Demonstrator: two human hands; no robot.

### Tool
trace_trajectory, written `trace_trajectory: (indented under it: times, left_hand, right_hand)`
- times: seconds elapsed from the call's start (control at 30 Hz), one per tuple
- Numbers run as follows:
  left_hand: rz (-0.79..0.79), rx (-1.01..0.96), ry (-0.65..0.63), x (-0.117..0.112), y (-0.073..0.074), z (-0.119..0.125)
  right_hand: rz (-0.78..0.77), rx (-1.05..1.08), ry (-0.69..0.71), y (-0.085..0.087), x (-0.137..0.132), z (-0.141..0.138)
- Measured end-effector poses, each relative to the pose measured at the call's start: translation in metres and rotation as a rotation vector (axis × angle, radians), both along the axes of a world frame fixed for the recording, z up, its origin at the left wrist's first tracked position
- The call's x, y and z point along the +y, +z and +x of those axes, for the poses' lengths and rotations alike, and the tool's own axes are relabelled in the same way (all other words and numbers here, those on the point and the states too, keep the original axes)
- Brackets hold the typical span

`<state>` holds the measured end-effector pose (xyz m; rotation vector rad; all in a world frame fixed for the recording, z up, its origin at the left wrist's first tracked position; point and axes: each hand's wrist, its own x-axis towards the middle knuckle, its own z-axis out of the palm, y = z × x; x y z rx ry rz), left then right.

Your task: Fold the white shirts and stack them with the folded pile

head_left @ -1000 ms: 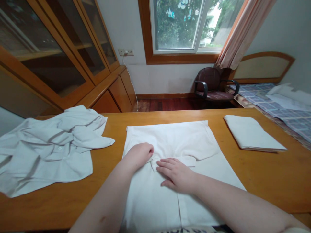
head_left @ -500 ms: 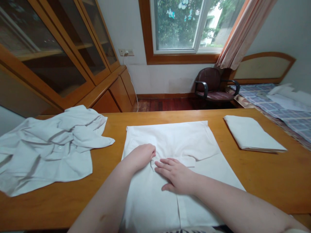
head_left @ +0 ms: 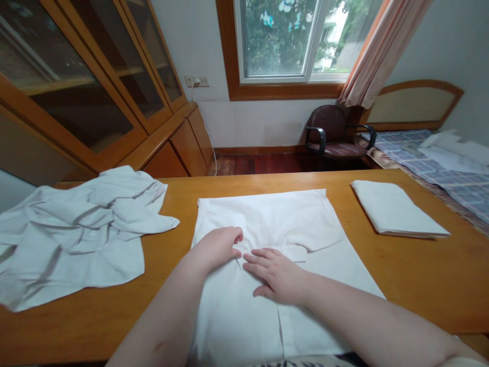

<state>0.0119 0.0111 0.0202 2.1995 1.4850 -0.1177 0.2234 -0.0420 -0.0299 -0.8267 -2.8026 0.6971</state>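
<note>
A white shirt (head_left: 324,285) lies spread over the table in front of me, its far edge nearly straight. A seam or placket runs down its near half, and a gathered, collar-like strip crosses the middle. My left hand (head_left: 219,247) rests at the left end of that strip, fingers curled and the thumb apart from them, with a gap between. Close by, my right hand (head_left: 280,278) lies flat on the fabric, palm down and fingers stretched out, just below the strip. What is under both palms is hidden.
A crumpled white garment (head_left: 95,224) lies at the left of the wooden table (head_left: 405,275). A folded white cloth (head_left: 397,209) sits at the right. Past the table stand a chair (head_left: 330,132), a bed (head_left: 431,153) and a glass-fronted cabinet (head_left: 153,132).
My left thumb and fingers have parted from a closed pinch on the cloth. My right hand stays flat in about the same place.
</note>
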Motion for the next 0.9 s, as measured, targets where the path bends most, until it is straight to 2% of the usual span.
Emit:
trace_trajectory:
  times: [0.27, 0.5, 0.77, 0.9]
  left_hand:
    - [-0.007, -0.065, -0.008, 0.002, -0.018, -0.006]
    - [-0.019, -0.075, -0.018, -0.003, -0.012, -0.006]
    - [0.035, -0.032, -0.023, -0.002, -0.008, -0.006]
    - [-0.005, -0.025, -0.01, -0.002, -0.005, -0.01]
  right_hand:
    - [0.008, 0.011, -0.009, -0.002, 0.0, 0.0]
    - [0.004, 0.016, -0.013, 0.0, 0.0, 0.0]
    - [0.013, 0.021, -0.01, -0.002, 0.0, 0.001]
    - [0.017, 0.022, -0.009, -0.002, 0.0, 0.001]
